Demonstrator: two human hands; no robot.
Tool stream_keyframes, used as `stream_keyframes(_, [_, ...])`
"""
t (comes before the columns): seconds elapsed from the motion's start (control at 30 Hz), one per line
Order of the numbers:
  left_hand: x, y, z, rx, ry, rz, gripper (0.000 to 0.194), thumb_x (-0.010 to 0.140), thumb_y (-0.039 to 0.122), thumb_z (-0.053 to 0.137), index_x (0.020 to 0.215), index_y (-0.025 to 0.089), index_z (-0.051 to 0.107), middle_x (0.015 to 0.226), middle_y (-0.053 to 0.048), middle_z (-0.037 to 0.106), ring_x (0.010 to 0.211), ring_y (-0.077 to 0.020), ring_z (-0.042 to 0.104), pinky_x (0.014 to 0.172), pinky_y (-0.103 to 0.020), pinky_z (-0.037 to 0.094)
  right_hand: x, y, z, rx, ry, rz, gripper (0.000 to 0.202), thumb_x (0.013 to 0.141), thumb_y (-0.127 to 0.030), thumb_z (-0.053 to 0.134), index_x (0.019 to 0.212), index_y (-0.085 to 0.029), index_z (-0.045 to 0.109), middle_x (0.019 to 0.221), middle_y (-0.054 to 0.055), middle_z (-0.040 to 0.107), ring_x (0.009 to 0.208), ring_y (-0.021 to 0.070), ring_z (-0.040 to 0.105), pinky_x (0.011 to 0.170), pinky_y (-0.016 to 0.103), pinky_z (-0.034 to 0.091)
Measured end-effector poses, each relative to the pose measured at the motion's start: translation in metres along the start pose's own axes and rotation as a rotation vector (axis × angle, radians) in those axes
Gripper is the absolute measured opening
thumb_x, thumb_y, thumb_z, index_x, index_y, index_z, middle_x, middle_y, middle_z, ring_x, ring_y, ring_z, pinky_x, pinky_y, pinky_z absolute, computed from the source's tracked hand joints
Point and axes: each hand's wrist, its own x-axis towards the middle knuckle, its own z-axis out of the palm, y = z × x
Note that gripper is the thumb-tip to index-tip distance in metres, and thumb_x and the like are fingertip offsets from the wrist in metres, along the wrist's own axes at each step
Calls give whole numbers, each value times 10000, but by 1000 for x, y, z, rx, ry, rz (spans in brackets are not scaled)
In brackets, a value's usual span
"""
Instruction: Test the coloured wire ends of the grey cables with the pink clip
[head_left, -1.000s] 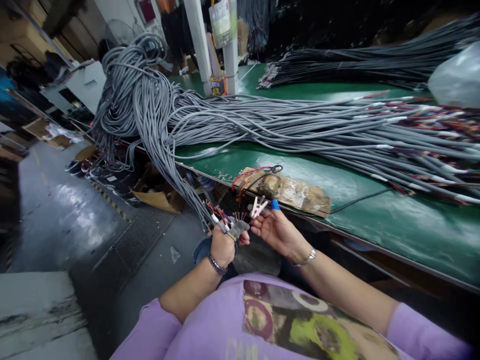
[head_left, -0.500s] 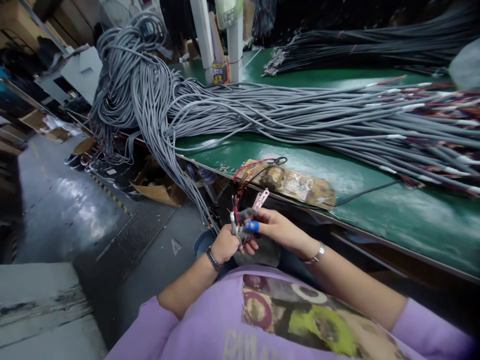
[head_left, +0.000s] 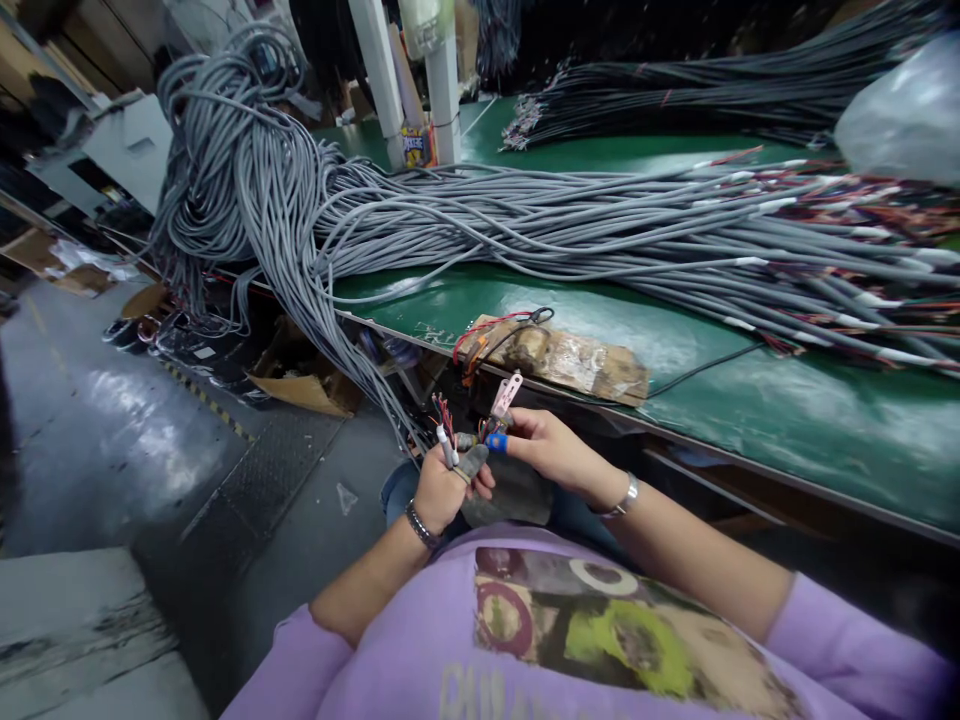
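My left hand [head_left: 441, 490] is closed round the end of a grey cable [head_left: 448, 447]. A white sleeve sits at that end, and thin coloured wires [head_left: 442, 412] fan upward from it. Grey wrapping covers the left thumb. Just to the right, my right hand [head_left: 536, 445] pinches a small pale pink, flat tool [head_left: 507, 394] with slots, its top end pointing up. Blue tape [head_left: 496, 442] wraps a right-hand digit. Between the hands, the fingertips nearly meet around a few wires; what exactly they touch there is too small to tell.
A large bundle of grey cables [head_left: 420, 225] lies along the green table [head_left: 675, 420] and hangs off its left edge. A taped wooden board [head_left: 577, 362] with red and black leads is at the near edge. Black cables [head_left: 675, 100] lie behind. A cardboard box [head_left: 300, 375] stands on the floor.
My hands have drawn slightly apart, and the coloured wires at the left hand now spread clear of the right hand. The whole view has shifted, so the scene sits further left.
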Motion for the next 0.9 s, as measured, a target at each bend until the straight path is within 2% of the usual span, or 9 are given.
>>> stream_keyframes(0.1, [-1, 4, 0, 84, 11, -15, 412, 752, 538, 628, 635, 159, 517, 464, 11, 574, 352, -86, 520, 351, -181, 311, -2, 2, 4, 40, 31, 14, 300, 661, -444, 729, 719, -166, 632, 718, 6, 632, 679, 147, 554, 719, 290, 446])
stream_keyframes(0.2, [-1, 7, 1, 122, -23, -57, 350, 698, 469, 699, 681, 157, 541, 534, -6, 628, 409, -106, 572, 379, -186, 360, -5, 4, 9, 98, 40, 50, 318, 673, -463, 718, 700, -172, 594, 655, -1, 613, 599, 135, 533, 645, 288, 438])
stream_keyframes(0.3, [-1, 9, 2, 66, -15, -56, 344, 676, 450, 715, 689, 154, 539, 597, -34, 665, 464, -126, 614, 392, -185, 364, -6, 5, 13, 170, 7, 79, 347, 694, -501, 694, 697, -179, 565, 565, -19, 570, 527, 126, 502, 589, 290, 419])
stream_keyframes(0.43, [-1, 13, 5, -113, 98, -65, 374, 675, 486, 697, 673, 156, 520, 556, -34, 646, 435, -126, 601, 372, -183, 307, -6, 7, 15, 199, 101, 69, 364, 621, -473, 767, 681, -171, 573, 606, -20, 566, 579, 117, 489, 616, 281, 405])
stream_keyframes(0.57, [0, 15, 6, -224, 188, -88, 411, 636, 520, 707, 710, 151, 542, 543, -38, 638, 437, -140, 602, 363, -191, 285, -7, 15, 16, 214, 111, 83, 385, 565, -449, 810, 647, -166, 563, 622, -26, 558, 588, 107, 461, 607, 271, 381])
stream_keyframes(0.73, [-1, 11, 2, -175, 131, -73, 348, 683, 462, 687, 670, 144, 547, 561, -42, 649, 384, -104, 555, 348, -190, 254, -7, 19, 11, 209, 131, 79, 361, 624, -469, 773, 653, -165, 580, 596, -34, 519, 565, 100, 418, 578, 266, 347])
stream_keyframes(0.9, [-4, 13, 3, -76, 85, -69, 336, 721, 444, 648, 613, 141, 549, 559, -50, 650, 364, -87, 526, 350, -191, 256, -6, 11, 8, 195, 55, 45, 357, 672, -452, 749, 856, -165, 643, 782, 15, 631, 685, 136, 520, 637, 269, 398])
